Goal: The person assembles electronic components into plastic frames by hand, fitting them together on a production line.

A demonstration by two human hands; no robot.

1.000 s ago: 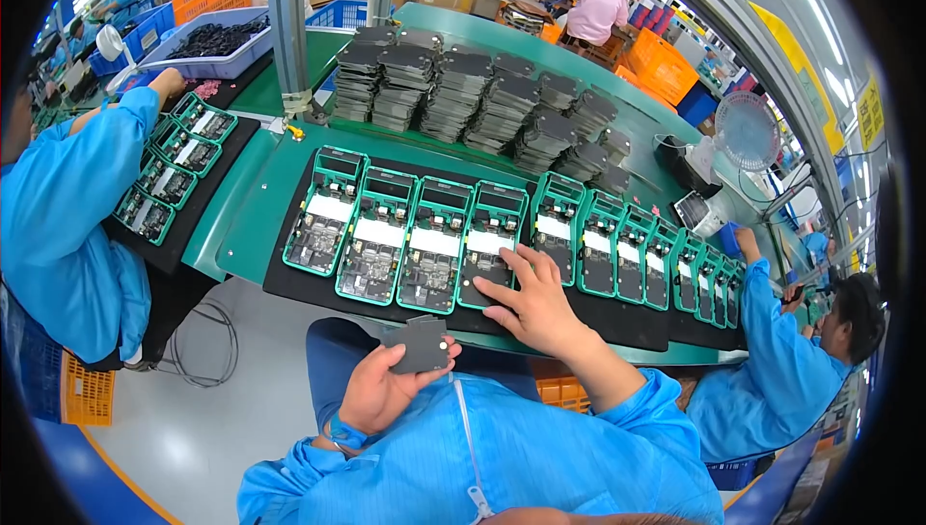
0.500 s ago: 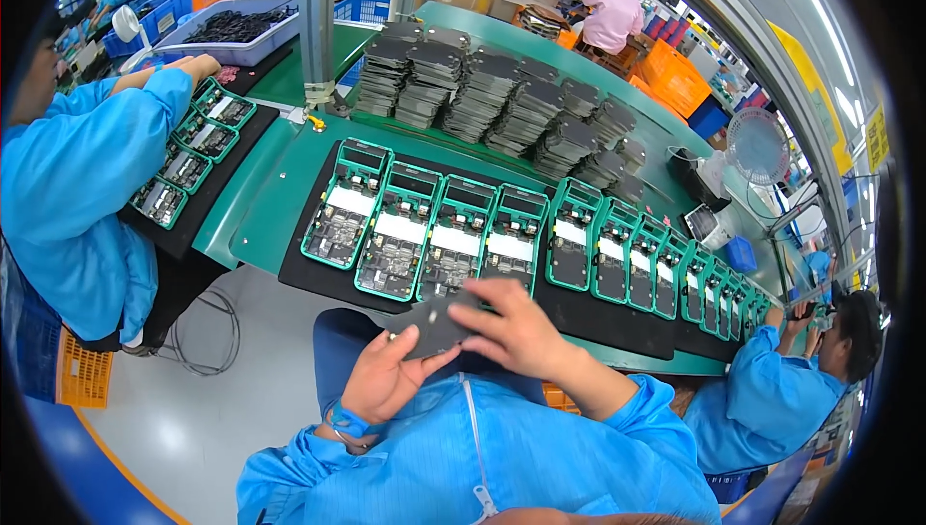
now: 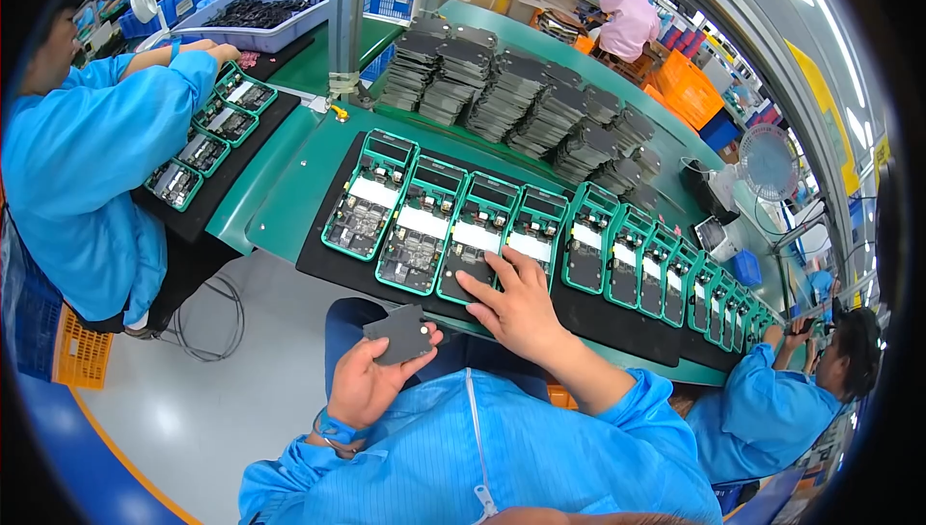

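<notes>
My left hand (image 3: 362,380) grips one or more thin dark grey plates (image 3: 400,334) above my lap, thumb on top. My right hand (image 3: 526,308) lies on the third green-framed device (image 3: 477,234) from the left, its fingers spread. The fingertips touch a dark plate (image 3: 461,272) covering the lower half of that device. Two green-framed devices (image 3: 415,250) to its left show bare circuit boards below a white strip. Just right of it, the fourth device (image 3: 535,226) is partly hidden by my right hand.
More devices (image 3: 586,250) with dark plates run rightward along a black mat (image 3: 617,318). Several stacks of dark plates (image 3: 506,81) stand behind them on the green table (image 3: 289,197). A metal post (image 3: 344,33) rises at left. Co-workers in blue (image 3: 87,178) sit at both sides.
My right hand has moved from the plates in my left hand onto the third device, where a dark plate now covers the circuit board. My left hand keeps its grip.
</notes>
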